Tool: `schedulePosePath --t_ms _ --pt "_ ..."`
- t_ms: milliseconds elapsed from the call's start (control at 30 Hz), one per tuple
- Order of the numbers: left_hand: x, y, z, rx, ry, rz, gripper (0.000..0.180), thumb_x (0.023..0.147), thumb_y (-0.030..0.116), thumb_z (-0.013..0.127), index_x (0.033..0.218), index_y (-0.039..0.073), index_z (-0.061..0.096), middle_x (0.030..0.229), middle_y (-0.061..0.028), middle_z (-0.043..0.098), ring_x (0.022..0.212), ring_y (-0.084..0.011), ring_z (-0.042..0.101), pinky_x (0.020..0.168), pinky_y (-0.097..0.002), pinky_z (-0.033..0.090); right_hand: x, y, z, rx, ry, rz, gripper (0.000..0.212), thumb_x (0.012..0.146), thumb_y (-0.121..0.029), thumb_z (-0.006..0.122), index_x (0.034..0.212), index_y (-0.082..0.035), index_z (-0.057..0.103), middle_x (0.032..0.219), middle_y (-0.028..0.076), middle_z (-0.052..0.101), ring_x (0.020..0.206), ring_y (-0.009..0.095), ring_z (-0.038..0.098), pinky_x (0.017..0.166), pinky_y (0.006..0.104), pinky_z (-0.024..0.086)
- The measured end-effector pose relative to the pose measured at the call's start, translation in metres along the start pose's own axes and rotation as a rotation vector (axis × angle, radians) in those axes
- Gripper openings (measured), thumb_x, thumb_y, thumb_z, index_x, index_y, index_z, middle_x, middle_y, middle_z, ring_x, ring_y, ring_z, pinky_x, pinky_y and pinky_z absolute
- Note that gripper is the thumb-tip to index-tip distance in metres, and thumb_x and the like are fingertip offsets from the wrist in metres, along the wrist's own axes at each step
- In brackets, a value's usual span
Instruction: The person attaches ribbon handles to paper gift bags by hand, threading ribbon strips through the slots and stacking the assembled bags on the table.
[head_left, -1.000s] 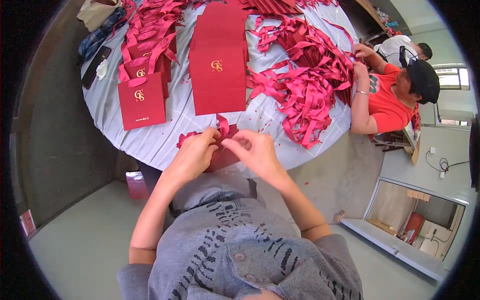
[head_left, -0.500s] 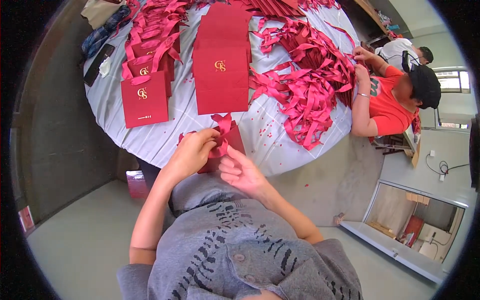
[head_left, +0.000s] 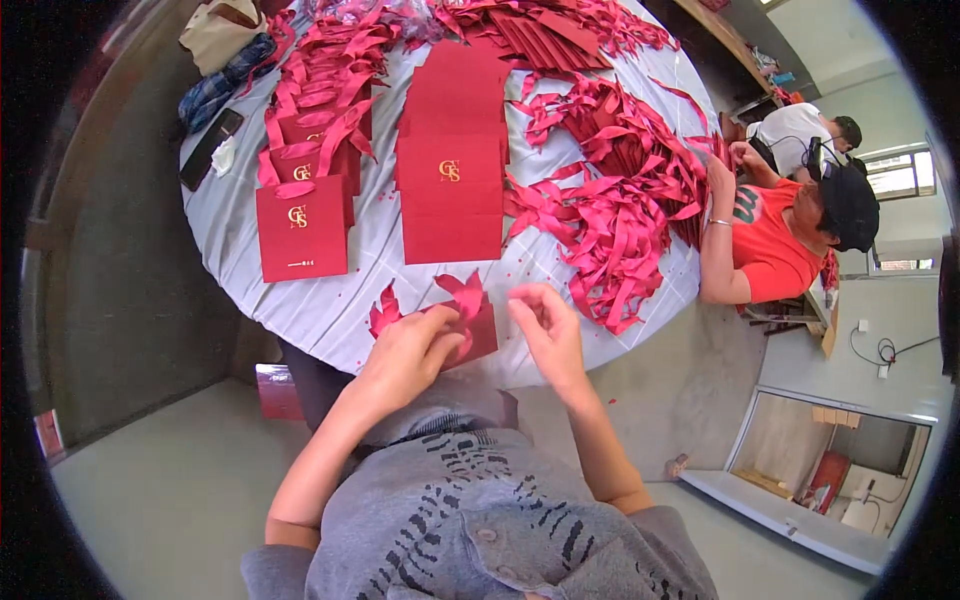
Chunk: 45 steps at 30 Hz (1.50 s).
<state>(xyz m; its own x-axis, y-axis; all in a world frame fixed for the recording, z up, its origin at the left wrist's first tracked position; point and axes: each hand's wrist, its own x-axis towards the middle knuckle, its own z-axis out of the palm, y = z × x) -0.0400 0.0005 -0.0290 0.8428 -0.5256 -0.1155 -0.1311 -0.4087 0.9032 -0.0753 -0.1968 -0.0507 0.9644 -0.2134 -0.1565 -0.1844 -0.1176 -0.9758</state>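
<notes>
Versus half a second ago: right hand (head_left: 553,340) has come off the ribbon (head_left: 463,293) and now hangs just right of the red bag (head_left: 481,335), not touching it; left hand (head_left: 403,358) stays on. Whole view also shifted, worktop (head_left: 378,232) items sit lower in frame. Left fingers (head_left: 430,322): thumb and forefinger closed, pinching the ribbon at the bag's top. Right fingers (head_left: 532,291): loosely curled, thumb and forefinger tips slightly apart, nothing visible between. Bag is at frame centre, by the worktop's near edge, tilted, lower part partly behind left hand. Flat red bag stack (head_left: 452,190) lies above it, upper centre.
</notes>
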Motion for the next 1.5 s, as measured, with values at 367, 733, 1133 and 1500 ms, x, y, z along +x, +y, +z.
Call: schedulePosePath --t_ms 367,733,1133,1500 --pt "-0.007 0.006 0.029 0.345 0.034 0.165 0.036 0.076 0.028 0.067 0.098 0.002 0.056 0.078 -0.0155 0.059 0.073 -0.032 0.058 0.063 -0.0421 0.045 0.01 0.01 0.002 -0.027 -0.125 0.083 0.021 0.083 -0.015 0.064 0.075 0.004 0.06 0.063 0.0 0.048 0.063 0.006 0.043 0.055 0.0237 0.035" --pt "-0.007 0.001 0.038 0.437 0.037 0.324 0.016 0.076 0.017 0.064 0.079 0.003 0.057 0.065 -0.0101 0.056 0.065 -0.0269 0.053 0.059 -0.0387 0.042 0.024 0.011 0.001 0.179 -0.106 0.15 0.02 0.089 -0.017 0.057 0.08 0.001 0.06 0.067 -0.006 0.049 0.062 0.003 0.042 0.056 0.0212 0.036" --pt "-0.006 0.001 0.038 0.449 0.023 0.344 0.015 0.075 0.016 0.064 0.071 0.006 0.055 0.062 -0.0085 0.055 0.062 -0.0246 0.052 0.058 -0.0369 0.042 0.031 -0.007 -0.004 0.38 -0.406 0.284 0.016 0.084 -0.005 0.059 0.099 -0.002 0.054 0.089 0.008 0.065 0.084 0.012 0.062 0.075 0.0248 0.049" --pt "-0.008 0.002 0.039 0.447 0.017 0.391 0.018 0.073 0.019 0.066 0.065 0.007 0.057 0.059 -0.0071 0.055 0.059 -0.0236 0.052 0.055 -0.0369 0.042 0.027 -0.005 0.002 0.416 -0.194 0.102 0.013 0.082 0.0 0.062 0.092 0.0 0.054 0.081 0.01 0.066 0.078 0.015 0.065 0.072 0.0245 0.05"
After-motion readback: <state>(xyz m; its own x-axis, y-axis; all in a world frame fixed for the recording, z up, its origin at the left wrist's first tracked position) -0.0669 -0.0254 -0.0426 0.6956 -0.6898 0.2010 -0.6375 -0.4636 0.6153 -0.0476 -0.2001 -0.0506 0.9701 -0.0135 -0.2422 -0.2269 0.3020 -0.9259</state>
